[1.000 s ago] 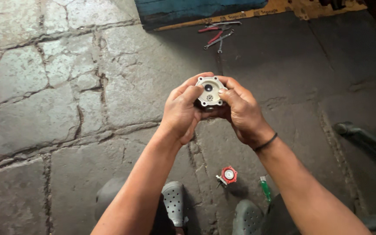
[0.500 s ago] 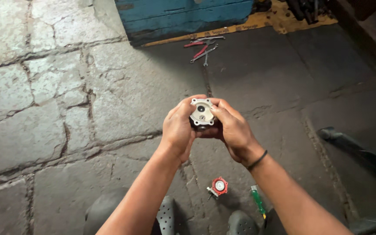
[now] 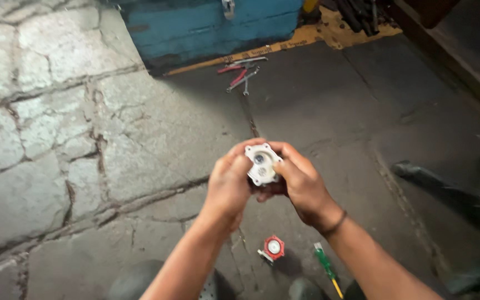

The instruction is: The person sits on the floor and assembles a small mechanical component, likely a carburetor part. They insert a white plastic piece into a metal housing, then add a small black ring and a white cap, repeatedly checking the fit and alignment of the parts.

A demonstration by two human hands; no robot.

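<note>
- One small white part (image 3: 261,164), squarish with rounded corners and a round opening in its face, sits between two hands above the stone floor (image 3: 45,128), near the middle of the view.
- The left hand (image 3: 230,186) has its fingers curled closed against the part's left edge, thumb up by the top corner.
- The right hand (image 3: 301,184) wraps the part's right side and underside, fingers bent shut around it; a dark band circles that wrist.
- One red, round piece with a white centre (image 3: 273,248) lies on the floor below the hands, well apart from them.
- One screwdriver with a green and yellow handle (image 3: 325,269) lies just right of the red piece, tip pointing up and away from the person.
- A small heap of hand tools (image 3: 241,70), some with red grips, lies farther off near a blue box (image 3: 195,28); their number cannot be told.
- One blue box stands at the top edge, with a yellow strip (image 3: 284,41) running along its foot.
- A dark, long shape (image 3: 445,191) lies at the right; what it is cannot be told.
- Bare floor lies open to the left of the hands and between them and the heap of tools; cracks and joints split the stone there.
- The person's grey shoes (image 3: 140,280) show at the bottom edge.
</note>
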